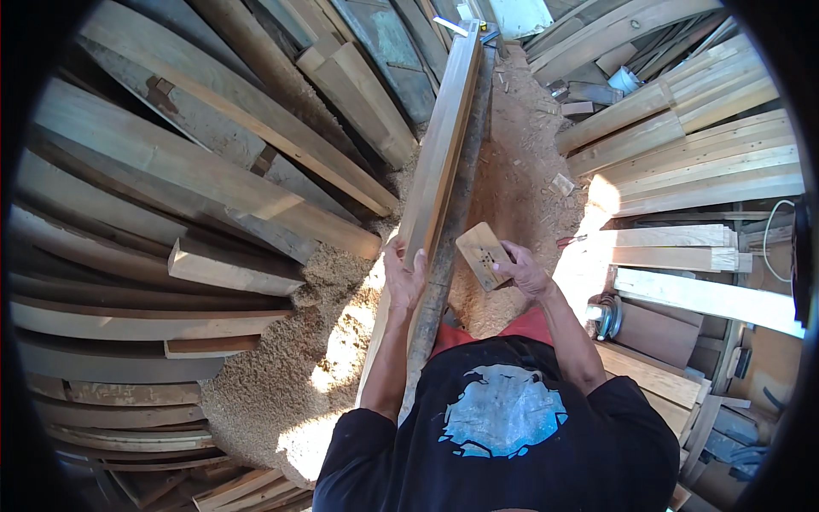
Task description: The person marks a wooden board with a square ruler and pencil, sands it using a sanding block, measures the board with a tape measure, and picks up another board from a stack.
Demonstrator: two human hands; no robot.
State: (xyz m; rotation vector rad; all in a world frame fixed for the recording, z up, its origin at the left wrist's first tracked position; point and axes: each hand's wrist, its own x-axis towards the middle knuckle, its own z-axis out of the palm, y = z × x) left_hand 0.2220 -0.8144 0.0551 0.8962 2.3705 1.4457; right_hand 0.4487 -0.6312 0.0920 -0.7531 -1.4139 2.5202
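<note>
A long squared wooden beam (pixel 444 141) stretches away from me on a narrow, worn workbench (pixel 465 162). My left hand (pixel 405 277) lies across the beam near its middle, thumb on the upper face and fingers over the left side, closed around it. To the right of the bench, my right hand (pixel 524 271) holds a small flat wooden board (pixel 482 254) with rounded corners and a cluster of dark holes or spots. The board is tilted and apart from the beam. A thin blue-and-white strip (pixel 450 26) crosses the beam's far end.
Stacked planks (pixel 205 183) fan out on the left, some ends reaching near the bench. Sawdust (pixel 273 367) heaps over the floor there. More lumber (pixel 708 162) lies on the right, with a coiled hose or cable (pixel 607 317) nearer me. A pale bucket (pixel 624 80) stands farther back.
</note>
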